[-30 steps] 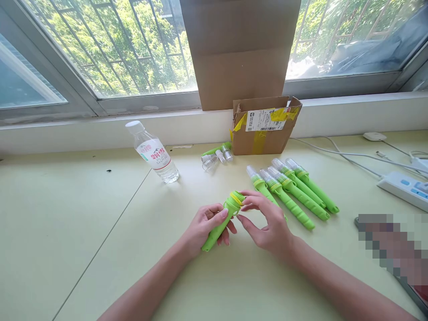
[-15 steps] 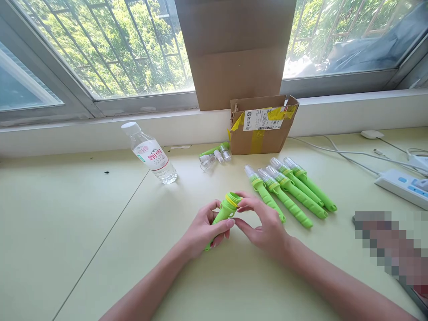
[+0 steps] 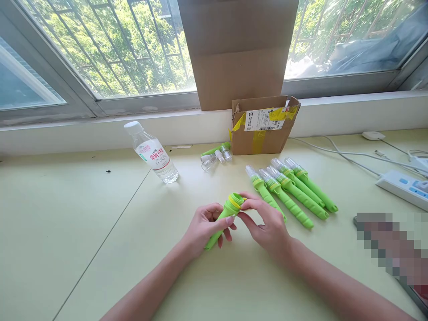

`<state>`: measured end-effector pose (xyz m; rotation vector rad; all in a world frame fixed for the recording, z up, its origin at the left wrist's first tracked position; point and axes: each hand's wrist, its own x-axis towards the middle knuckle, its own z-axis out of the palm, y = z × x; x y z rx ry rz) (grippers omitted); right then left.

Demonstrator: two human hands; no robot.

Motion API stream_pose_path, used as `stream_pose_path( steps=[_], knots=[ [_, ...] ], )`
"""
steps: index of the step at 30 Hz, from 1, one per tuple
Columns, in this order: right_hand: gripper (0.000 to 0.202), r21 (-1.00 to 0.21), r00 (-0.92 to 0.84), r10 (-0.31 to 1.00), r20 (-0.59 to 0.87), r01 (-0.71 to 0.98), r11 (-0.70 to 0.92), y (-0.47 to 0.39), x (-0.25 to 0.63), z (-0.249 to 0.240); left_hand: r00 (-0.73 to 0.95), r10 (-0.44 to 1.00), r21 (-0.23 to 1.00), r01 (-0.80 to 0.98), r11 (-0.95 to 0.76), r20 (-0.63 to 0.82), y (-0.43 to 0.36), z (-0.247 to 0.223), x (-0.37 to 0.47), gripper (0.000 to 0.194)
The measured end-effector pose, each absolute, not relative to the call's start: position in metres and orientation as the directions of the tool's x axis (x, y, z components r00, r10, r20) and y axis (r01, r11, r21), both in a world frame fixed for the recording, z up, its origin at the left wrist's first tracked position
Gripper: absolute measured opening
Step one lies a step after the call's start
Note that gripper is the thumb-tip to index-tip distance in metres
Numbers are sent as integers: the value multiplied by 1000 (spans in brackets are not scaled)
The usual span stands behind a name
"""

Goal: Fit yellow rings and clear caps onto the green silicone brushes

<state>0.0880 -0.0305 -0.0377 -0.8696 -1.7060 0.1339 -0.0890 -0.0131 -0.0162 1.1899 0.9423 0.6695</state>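
Bottle [image 3: 171, 174], near worktop [image 3: 83, 214] back edge: label [image 3: 153, 154] bears red characters, indistinct. Left hand [image 3: 204, 228]: fingers wrapped around green tube [image 3: 230, 208], well forward of that edge. Right hand [image 3: 264, 223]: fingertips touch yellow ring [image 3: 236, 202]; pinch cannot be confirmed. Carton [image 3: 276, 140]: print illegible.

The head view looks forward and down over the table [image 3: 73, 209].

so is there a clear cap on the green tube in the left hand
No, the green tube in the left hand shows an open top.
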Motion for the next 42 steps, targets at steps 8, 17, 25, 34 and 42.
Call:
stream_pose_path(
  steps=[8,17,25,34,42],
  knots=[
    [26,-510,-50,601,797,476,716,-29,89,-39,500,841,977,63,201,-206,-17,-11,-86,34],
    [21,-503,-46,598,800,494,710,-30,89,-41,562,797,975,100,201,-222,-15,-7,-88,37],
    [23,-475,-63,566,822,472,743,-32,87,-38,482,833,959,208,193,-272,-17,-12,-87,25],
    [22,-467,-65,565,823,487,738,-29,92,-41,309,932,979,129,156,-189,-21,-14,-79,28],
    [17,-535,-44,647,761,522,664,-28,90,-37,307,943,980,185,75,-130,-21,-16,-79,25]
  ],
)
